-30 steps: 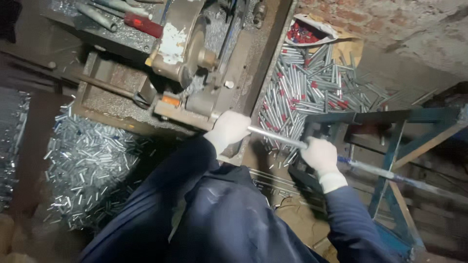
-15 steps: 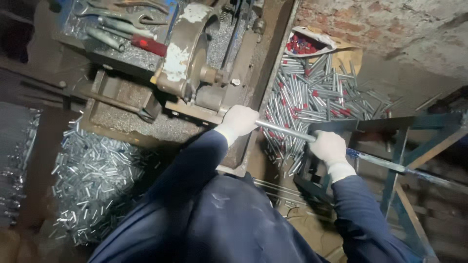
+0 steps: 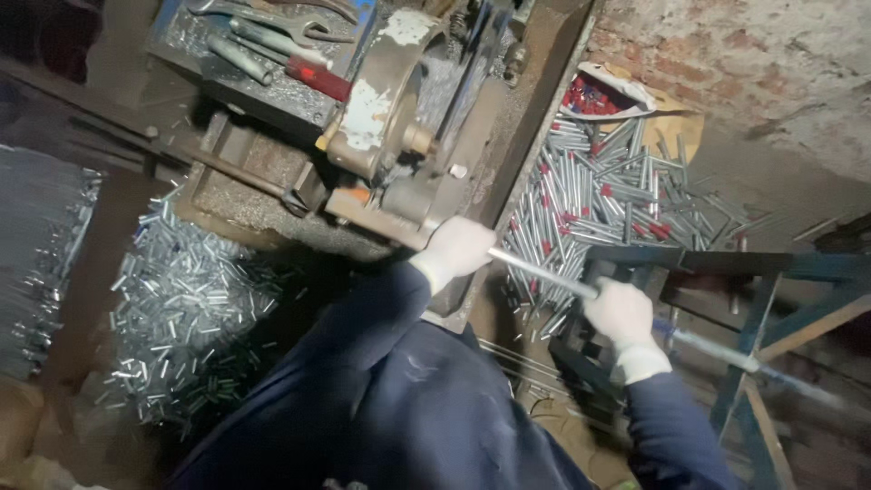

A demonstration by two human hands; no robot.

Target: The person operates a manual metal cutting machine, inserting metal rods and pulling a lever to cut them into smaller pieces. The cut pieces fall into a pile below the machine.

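Long metal rod (image 3: 544, 272) runs diagonally from the cutting machine (image 3: 399, 154) across the blue metal stand (image 3: 753, 272). Left hand (image 3: 456, 249) and right hand (image 3: 622, 313), both white-gloved, have fingers wrapped closed around it, the left beside the machine. Compared with a second ago, both hands sit slightly higher in view, grip unchanged.

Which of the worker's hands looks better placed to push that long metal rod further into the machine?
Probably the right hand: it grips the rod mid-length. The left hand sits against the machine.
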